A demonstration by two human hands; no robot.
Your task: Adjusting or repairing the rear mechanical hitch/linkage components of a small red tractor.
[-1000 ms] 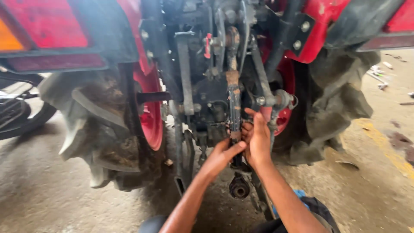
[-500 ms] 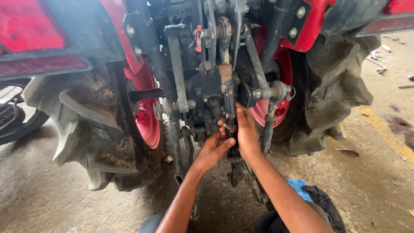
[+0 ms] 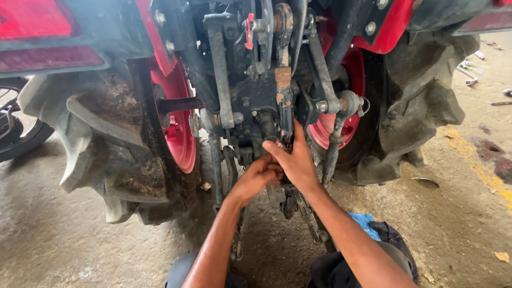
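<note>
A repair workshop: tractor (image 3: 277,80) on stained concrete floor (image 3: 80,250), tools (image 3: 469,72) scattered.

The left hand (image 3: 260,177) lay partly behind the right hand (image 3: 296,162), its fingertips hidden against the greasy centre link (image 3: 284,90), so its grip could not be told. The red fender (image 3: 42,32) ran off the top edge.

I see a rough grey concrete floor (image 3: 80,250), dusty and stained, under daylight from the right. A worn yellow painted line (image 3: 480,165) crosses it at right, with scattered tools (image 3: 469,72) and a dry leaf (image 3: 502,256) lying farther off.
</note>
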